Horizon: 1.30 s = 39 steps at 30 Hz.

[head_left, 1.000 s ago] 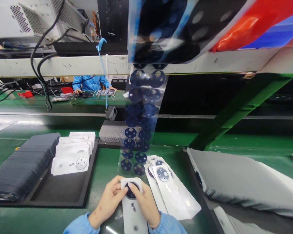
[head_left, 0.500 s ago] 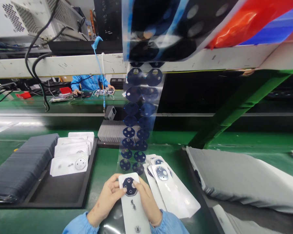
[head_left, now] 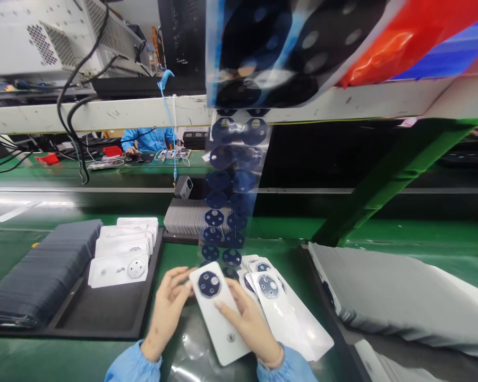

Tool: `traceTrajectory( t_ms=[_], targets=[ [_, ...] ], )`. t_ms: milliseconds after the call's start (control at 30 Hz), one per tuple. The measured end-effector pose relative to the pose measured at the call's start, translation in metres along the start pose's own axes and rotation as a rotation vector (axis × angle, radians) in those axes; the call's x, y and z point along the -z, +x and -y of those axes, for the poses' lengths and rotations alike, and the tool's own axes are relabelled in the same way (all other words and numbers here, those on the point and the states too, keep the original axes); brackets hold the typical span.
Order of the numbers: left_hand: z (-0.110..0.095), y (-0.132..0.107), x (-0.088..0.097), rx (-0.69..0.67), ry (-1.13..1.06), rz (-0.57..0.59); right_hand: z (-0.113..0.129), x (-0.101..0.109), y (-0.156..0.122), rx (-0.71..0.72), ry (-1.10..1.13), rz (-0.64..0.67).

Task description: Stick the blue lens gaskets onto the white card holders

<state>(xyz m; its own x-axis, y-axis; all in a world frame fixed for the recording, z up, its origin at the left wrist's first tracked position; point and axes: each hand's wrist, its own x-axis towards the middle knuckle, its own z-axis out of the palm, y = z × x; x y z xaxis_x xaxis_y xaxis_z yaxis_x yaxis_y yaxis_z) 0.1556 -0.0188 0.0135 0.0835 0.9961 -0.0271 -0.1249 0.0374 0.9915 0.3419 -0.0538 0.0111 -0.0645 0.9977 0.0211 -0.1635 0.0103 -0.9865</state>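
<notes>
A white phone back cover (head_left: 219, 331) with a dark eight-sided camera piece (head_left: 209, 285) at its top end is tilted in front of me. My right hand (head_left: 249, 315) grips its right edge, thumb on the face and fingers behind. With bent fingers and thumb, my left hand (head_left: 170, 300) is at the cover's upper left corner and seems to pinch it. Beside my right hand lie several overlapping white covers (head_left: 290, 318) with similar dark pieces. A clear film strip (head_left: 245, 212) bearing dark eight-sided stickers hangs just beyond my hands.
At left, a black tray (head_left: 103, 313) holds a row of dark sheets (head_left: 43, 270) and several white covers (head_left: 119, 270). Another tray (head_left: 342, 339) with grey covers (head_left: 398, 297) stands at right. A rail (head_left: 131, 114) crosses above; a co-worker's blue sleeve (head_left: 149, 139) shows behind it.
The cover has tilted, its top swinging left and rising. My left thumb has left the camera piece for the corner; my right thumb has slid lower on the face. The view has shifted slightly.
</notes>
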Motion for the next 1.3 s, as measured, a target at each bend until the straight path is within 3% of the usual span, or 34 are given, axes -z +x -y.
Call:
traceTrajectory(
  t_ms=[67,167,233,300,367,467,567,667,833,1067,1200,1300],
  targets=[
    [-0.009,0.011,0.016,-0.155,0.139,-0.115,0.010,0.021,-0.001,-0.013,-0.030,-0.148],
    [-0.018,0.033,0.055,-0.338,0.487,-0.335,0.021,0.062,-0.004,-0.087,-0.171,-0.391],
    [-0.018,0.045,0.086,-0.386,0.779,-0.381,0.021,0.087,-0.006,-0.126,-0.326,-0.526],
    [-0.013,0.051,0.114,-0.371,1.057,-0.310,0.013,0.103,-0.006,-0.185,-0.514,-0.589],
    [-0.006,0.052,0.134,-0.279,1.284,-0.259,0.003,0.110,-0.005,-0.235,-0.675,-0.566],
    [0.002,0.052,0.152,-0.134,1.461,-0.262,-0.012,0.108,-0.003,-0.194,-0.917,-0.557],
    [0.005,0.055,0.158,-0.119,1.478,-0.277,-0.021,0.104,-0.002,-0.045,-1.130,-0.656],
    [0.005,0.060,0.159,-0.185,1.457,-0.292,-0.026,0.103,-0.002,0.021,-1.170,-0.685],
    [0.001,0.063,0.159,-0.235,1.430,-0.293,-0.035,0.101,-0.001,0.044,-1.123,-0.632],
    [-0.007,0.062,0.154,-0.314,1.364,-0.387,-0.039,0.095,0.000,0.066,-1.027,-0.616],
    [-0.016,0.055,0.143,-0.432,1.240,-0.346,-0.034,0.092,0.001,0.054,-0.962,-0.610],
    [-0.022,0.046,0.127,-0.519,1.117,-0.432,-0.022,0.082,0.001,0.096,-0.834,-0.623]
  ],
)
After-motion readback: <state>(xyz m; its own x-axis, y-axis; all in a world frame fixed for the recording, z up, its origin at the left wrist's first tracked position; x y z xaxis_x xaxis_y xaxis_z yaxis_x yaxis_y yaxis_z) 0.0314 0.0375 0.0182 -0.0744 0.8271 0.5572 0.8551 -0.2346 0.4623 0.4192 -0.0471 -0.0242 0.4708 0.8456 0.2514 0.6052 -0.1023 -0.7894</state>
